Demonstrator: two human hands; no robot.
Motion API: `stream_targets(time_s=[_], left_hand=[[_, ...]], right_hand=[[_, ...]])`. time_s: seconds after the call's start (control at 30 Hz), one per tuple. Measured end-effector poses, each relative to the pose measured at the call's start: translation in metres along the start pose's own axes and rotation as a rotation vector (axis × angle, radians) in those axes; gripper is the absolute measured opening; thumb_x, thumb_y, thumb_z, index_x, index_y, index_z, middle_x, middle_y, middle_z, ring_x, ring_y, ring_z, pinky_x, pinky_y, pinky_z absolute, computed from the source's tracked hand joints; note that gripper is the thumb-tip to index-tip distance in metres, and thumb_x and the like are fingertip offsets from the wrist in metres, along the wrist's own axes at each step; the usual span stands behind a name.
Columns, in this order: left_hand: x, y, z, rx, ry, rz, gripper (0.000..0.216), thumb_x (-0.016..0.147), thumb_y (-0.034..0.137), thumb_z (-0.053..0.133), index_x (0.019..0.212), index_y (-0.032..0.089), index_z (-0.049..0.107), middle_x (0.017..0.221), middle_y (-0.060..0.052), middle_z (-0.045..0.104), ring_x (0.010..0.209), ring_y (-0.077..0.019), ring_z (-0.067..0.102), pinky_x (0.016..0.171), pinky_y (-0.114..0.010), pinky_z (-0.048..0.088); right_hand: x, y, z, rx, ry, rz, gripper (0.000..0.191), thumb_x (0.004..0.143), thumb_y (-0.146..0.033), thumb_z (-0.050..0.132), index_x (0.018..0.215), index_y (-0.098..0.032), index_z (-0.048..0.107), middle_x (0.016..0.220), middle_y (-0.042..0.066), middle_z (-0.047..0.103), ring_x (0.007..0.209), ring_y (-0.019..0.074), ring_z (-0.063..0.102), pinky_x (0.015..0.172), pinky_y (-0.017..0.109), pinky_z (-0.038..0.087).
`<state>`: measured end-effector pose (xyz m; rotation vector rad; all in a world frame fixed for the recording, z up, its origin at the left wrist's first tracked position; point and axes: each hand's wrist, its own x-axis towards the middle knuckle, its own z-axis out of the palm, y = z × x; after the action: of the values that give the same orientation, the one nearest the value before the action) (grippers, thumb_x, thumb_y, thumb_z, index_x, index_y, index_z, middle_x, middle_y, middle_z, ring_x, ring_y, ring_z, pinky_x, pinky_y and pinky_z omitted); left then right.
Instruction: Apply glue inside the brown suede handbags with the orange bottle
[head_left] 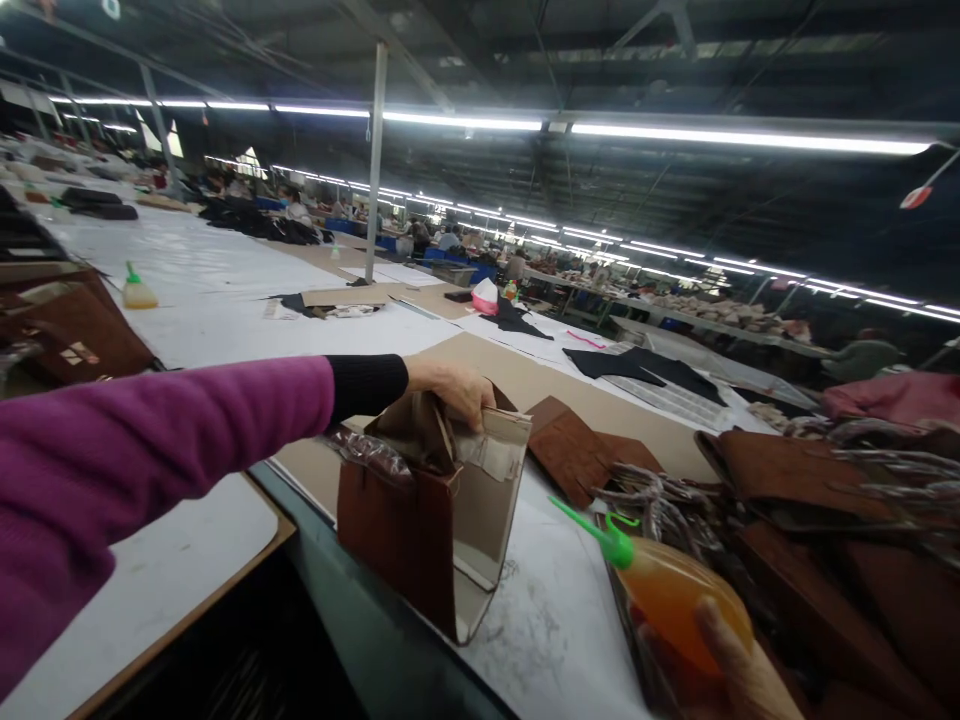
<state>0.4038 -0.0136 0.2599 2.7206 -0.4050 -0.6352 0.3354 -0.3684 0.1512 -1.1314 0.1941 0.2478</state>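
Observation:
My left hand [463,392], in a purple sleeve with a black cuff, grips the upper edge of a brown handbag [395,540]. The bag stands upright at the table's front edge, one side open so its pale lining shows. Clear plastic wrap covers something at its top left. In my right hand [739,660] is a squeeze bottle [679,595] of amber liquid, fingers wrapped round it. Its green nozzle [600,530] points up and left toward the bag, apart from it. Most of the right hand is cut off by the frame's lower edge.
Brown bag pieces with plastic-wrapped handles [817,560] are heaped at the right. A flat brown piece [574,450] lies behind the bag. Another brown bag [64,320] and a small glue-like bottle [139,290] stand at the left. A metal post [375,165] rises from the table.

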Motion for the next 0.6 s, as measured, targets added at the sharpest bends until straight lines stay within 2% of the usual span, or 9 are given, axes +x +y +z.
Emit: stream_targets(time_s=[0.07, 0.13, 0.2, 0.37, 0.47, 0.6], left_hand=[[0.008, -0.001, 0.005, 0.009, -0.036, -0.004, 0.022, 0.06, 0.022, 0.066, 0.081, 0.019, 0.073, 0.069, 0.001, 0.066, 0.064, -0.0137, 0.054, 0.06, -0.023, 0.041], [0.018, -0.004, 0.012, 0.003, -0.079, 0.018, 0.022, 0.058, 0.022, 0.068, 0.08, 0.02, 0.074, 0.067, 0.001, 0.066, 0.063, -0.0139, 0.054, 0.061, -0.024, 0.042], [0.029, -0.008, 0.02, 0.003, -0.122, 0.043, 0.023, 0.059, 0.022, 0.068, 0.081, 0.02, 0.073, 0.067, 0.001, 0.066, 0.062, -0.0136, 0.053, 0.06, -0.023, 0.041], [0.058, -0.015, 0.037, -0.002, -0.177, 0.05, 0.02, 0.06, 0.02, 0.067, 0.08, 0.017, 0.071, 0.064, 0.002, 0.063, 0.061, -0.0135, 0.052, 0.054, -0.023, 0.037], [0.069, -0.016, 0.039, -0.041, -0.206, 0.031, 0.017, 0.057, 0.018, 0.068, 0.074, 0.016, 0.07, 0.057, 0.002, 0.059, 0.058, -0.0138, 0.051, 0.053, -0.024, 0.038], [0.073, -0.014, 0.037, -0.078, -0.225, 0.039, 0.013, 0.054, 0.014, 0.069, 0.066, 0.016, 0.069, 0.05, 0.003, 0.056, 0.052, -0.0126, 0.049, 0.051, -0.024, 0.037]], right_hand=[[0.005, -0.005, -0.001, -0.055, -0.05, -0.063, 0.085, 0.043, -0.025, 0.096, 0.117, -0.025, 0.054, 0.103, 0.007, 0.066, 0.087, 0.0309, 0.065, 0.07, 0.031, 0.057], [0.008, -0.009, 0.005, -0.107, -0.095, -0.123, 0.093, 0.042, -0.021, 0.096, 0.121, -0.027, 0.05, 0.104, 0.006, 0.066, 0.091, 0.0302, 0.064, 0.073, 0.031, 0.056], [0.011, -0.009, 0.013, -0.171, -0.121, -0.19, 0.09, 0.045, -0.023, 0.095, 0.122, -0.026, 0.048, 0.105, 0.007, 0.066, 0.091, 0.0284, 0.064, 0.074, 0.029, 0.055], [0.026, 0.002, 0.023, -0.305, -0.087, -0.381, 0.081, 0.052, -0.034, 0.092, 0.121, -0.025, 0.05, 0.103, 0.006, 0.067, 0.087, 0.023, 0.065, 0.075, 0.019, 0.051], [0.033, 0.008, 0.021, -0.376, -0.073, -0.465, 0.08, 0.056, -0.035, 0.09, 0.125, -0.026, 0.05, 0.108, 0.004, 0.065, 0.09, 0.022, 0.064, 0.078, 0.018, 0.049], [0.034, 0.007, 0.024, -0.463, -0.082, -0.527, 0.074, 0.057, -0.037, 0.089, 0.121, -0.025, 0.054, 0.11, 0.005, 0.064, 0.094, 0.024, 0.062, 0.079, 0.019, 0.049]])
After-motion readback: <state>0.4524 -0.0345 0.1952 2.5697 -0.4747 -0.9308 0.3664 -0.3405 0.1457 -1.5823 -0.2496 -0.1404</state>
